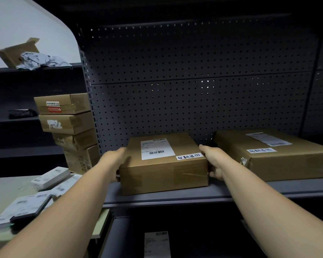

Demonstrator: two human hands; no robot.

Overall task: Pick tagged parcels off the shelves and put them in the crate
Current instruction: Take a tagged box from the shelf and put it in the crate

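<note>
There is one view only, from a camera on the person's head, looking forward and slightly down at a dark shelf with a pegboard back, close enough that both forearms reach in from the bottom corners. Wide-angle lens bends the edges.

Leaning carton stack at left, small white boxes below, maybe phones.

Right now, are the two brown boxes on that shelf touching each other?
Apart. The head view shows the held parcel and the larger parcel separated by a dark gap, where the right hand fits against the held parcel's side.
</note>
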